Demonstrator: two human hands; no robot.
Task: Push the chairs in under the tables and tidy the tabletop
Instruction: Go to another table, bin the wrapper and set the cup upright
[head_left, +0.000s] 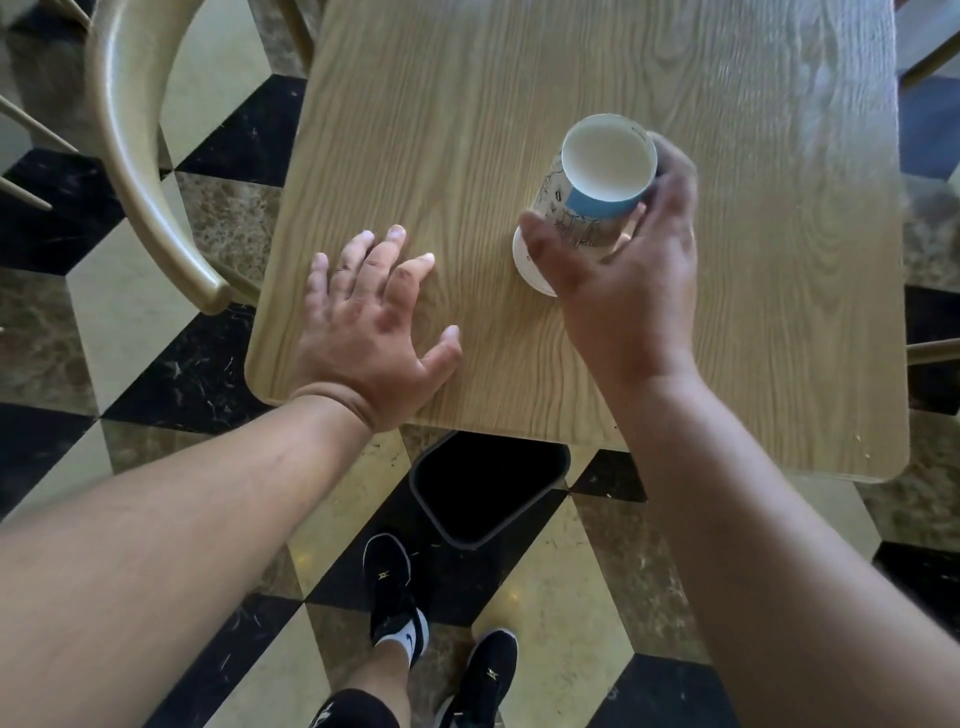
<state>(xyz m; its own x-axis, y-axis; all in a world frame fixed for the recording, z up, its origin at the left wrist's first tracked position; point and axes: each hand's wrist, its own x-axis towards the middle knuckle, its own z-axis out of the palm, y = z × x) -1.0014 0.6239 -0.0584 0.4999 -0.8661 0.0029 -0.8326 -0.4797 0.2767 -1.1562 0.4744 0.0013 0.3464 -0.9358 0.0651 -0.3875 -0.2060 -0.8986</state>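
A white paper cup (597, 176) with a blue band and printed drawings stands tilted on the light wooden table (467, 130), its empty mouth facing me. My right hand (628, 275) wraps around the cup's lower part, thumb on the left side and fingers behind it. Flat on the tabletop near the front left corner lies my left hand (371, 317), fingers spread and holding nothing. A beige curved-back chair (135, 156) stands beside the table's left edge, its backrest end close to the table corner.
A black waste bin (483, 488) sits on the floor partly under the table's front edge, just ahead of my feet (395, 582). The floor is checkered black, cream and brown tile. Parts of other chairs show at the right edge (930, 353) and far left.
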